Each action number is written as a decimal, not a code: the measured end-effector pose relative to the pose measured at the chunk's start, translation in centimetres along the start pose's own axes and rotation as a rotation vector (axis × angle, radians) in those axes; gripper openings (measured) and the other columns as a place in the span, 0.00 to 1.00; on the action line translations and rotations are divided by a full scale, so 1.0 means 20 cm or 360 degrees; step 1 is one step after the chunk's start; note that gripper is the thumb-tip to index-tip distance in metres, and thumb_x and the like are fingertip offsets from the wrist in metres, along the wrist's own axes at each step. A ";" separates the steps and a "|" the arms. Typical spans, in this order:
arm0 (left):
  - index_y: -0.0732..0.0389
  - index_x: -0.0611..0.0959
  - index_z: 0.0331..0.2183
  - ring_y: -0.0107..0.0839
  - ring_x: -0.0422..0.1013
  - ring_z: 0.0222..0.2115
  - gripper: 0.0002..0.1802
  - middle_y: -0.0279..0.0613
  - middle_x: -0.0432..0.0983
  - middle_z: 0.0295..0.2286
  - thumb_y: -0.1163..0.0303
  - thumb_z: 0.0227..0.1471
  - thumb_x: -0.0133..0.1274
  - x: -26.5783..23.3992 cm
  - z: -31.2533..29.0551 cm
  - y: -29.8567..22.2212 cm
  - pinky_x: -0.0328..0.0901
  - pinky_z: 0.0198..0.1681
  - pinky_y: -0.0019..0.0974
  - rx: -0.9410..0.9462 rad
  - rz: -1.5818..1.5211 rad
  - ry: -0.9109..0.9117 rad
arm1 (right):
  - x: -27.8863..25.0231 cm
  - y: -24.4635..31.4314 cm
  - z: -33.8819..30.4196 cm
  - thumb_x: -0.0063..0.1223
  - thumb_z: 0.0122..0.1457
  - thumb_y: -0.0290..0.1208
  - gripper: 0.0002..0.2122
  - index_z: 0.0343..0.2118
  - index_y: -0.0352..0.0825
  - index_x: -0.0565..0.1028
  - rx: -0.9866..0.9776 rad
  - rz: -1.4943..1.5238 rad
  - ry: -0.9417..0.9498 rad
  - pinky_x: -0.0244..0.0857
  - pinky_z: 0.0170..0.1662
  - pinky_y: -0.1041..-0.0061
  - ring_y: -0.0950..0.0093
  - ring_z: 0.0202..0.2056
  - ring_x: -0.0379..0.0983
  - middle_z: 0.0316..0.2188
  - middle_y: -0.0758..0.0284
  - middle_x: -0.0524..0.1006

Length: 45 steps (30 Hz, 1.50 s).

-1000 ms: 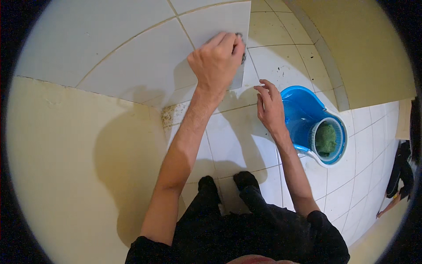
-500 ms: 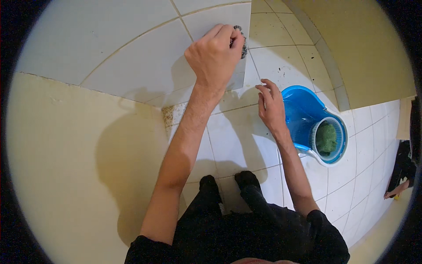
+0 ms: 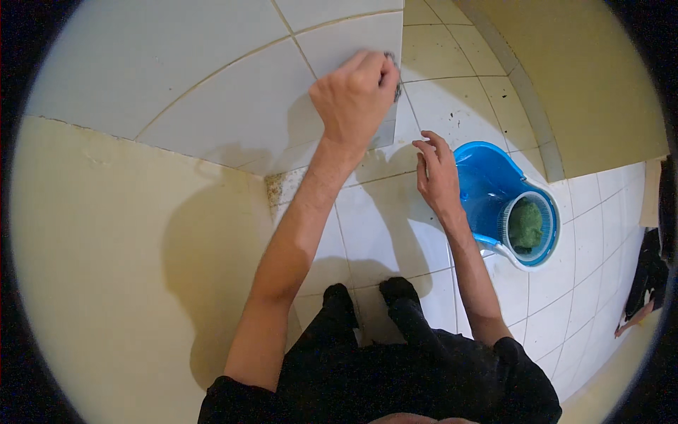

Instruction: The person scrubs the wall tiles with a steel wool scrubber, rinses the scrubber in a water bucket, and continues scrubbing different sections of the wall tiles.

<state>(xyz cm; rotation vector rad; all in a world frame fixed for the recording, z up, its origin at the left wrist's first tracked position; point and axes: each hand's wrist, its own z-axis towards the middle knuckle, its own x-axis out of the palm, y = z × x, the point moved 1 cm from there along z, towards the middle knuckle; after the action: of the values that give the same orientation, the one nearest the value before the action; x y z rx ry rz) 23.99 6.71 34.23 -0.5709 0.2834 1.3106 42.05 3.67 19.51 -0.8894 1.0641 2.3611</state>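
Note:
My left hand point(image 3: 355, 95) is closed round a dark grey, curly metal scouring pad point(image 3: 397, 89), mostly hidden behind the fingers. It presses the pad at the right edge of a white tiled wall point(image 3: 233, 92). Lower and to the right, my right hand point(image 3: 438, 177) hangs with loosely spread fingers and holds nothing. Just beside it stands a blue mop bucket point(image 3: 482, 150) on the floor. A white wringer basket point(image 3: 504, 220) sits in the bucket's near right part, with a green scrubbing pad or cloth point(image 3: 525, 226) inside.
White floor tiles point(image 3: 558, 283) spread around my feet, with dark specks beyond the bucket. A plain cream wall point(image 3: 99, 261) rises at left and a yellowish panel point(image 3: 586, 92) at the far right. At the right rim, part of another person's hand point(image 3: 633, 321) shows beside dark items.
My left hand has moved a little right and nearer along the tiled wall's edge with the scouring pad. My right hand keeps almost the same place and pose.

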 end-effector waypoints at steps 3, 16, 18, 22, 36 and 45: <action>0.52 0.81 0.20 0.37 0.75 0.19 0.08 0.32 0.78 0.20 0.64 0.46 0.63 0.06 -0.10 0.02 0.65 0.21 0.39 -0.0018 0.0053 0.0197 | 0.01 0.01 -0.01 0.53 0.52 0.17 0.18 0.48 0.34 0.73 0.0005 0.0006 0.0016 0.66 0.49 0.60 0.59 0.47 0.71 0.53 0.57 0.70; 0.52 0.80 0.20 0.39 0.74 0.19 0.08 0.32 0.78 0.20 0.63 0.46 0.62 0.08 -0.11 0.00 0.64 0.20 0.41 -0.0010 0.0028 0.0213 | 0.01 0.02 0.00 0.53 0.52 0.17 0.18 0.47 0.33 0.73 -0.0007 0.0007 0.0013 0.66 0.49 0.59 0.58 0.47 0.71 0.53 0.56 0.70; 0.52 0.80 0.20 0.39 0.74 0.19 0.08 0.32 0.77 0.20 0.63 0.46 0.61 0.07 -0.04 -0.01 0.64 0.20 0.41 0.0040 0.0043 0.0177 | 0.00 0.02 0.00 0.53 0.52 0.17 0.18 0.47 0.33 0.73 -0.0015 -0.0010 0.0035 0.66 0.49 0.59 0.58 0.47 0.71 0.53 0.56 0.70; 0.53 0.76 0.17 0.37 0.70 0.14 0.10 0.30 0.73 0.18 0.69 0.45 0.59 0.03 0.08 -0.06 0.60 0.15 0.40 0.0175 -0.0065 -0.0173 | -0.01 0.01 -0.01 0.53 0.52 0.17 0.18 0.47 0.33 0.73 0.0013 -0.0007 0.0018 0.66 0.50 0.60 0.58 0.48 0.71 0.53 0.57 0.70; 0.53 0.79 0.20 0.36 0.74 0.19 0.10 0.32 0.77 0.21 0.66 0.45 0.64 -0.03 0.05 0.00 0.64 0.20 0.37 0.0084 -0.0064 -0.0144 | -0.01 0.01 -0.01 0.53 0.52 0.17 0.18 0.47 0.34 0.73 0.0028 0.0017 0.0018 0.66 0.50 0.59 0.58 0.48 0.71 0.53 0.57 0.70; 0.52 0.75 0.17 0.35 0.69 0.15 0.12 0.29 0.72 0.18 0.68 0.44 0.62 -0.03 0.02 0.05 0.59 0.16 0.38 0.0159 -0.0038 -0.0155 | -0.01 0.01 -0.01 0.53 0.52 0.17 0.17 0.47 0.34 0.73 0.0013 -0.0007 0.0037 0.65 0.50 0.59 0.59 0.48 0.71 0.54 0.57 0.70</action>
<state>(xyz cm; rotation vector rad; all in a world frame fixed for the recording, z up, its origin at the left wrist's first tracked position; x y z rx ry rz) 22.89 6.63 34.68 -0.4234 0.2594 1.2896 42.13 3.41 19.71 -0.9173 1.0787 2.3471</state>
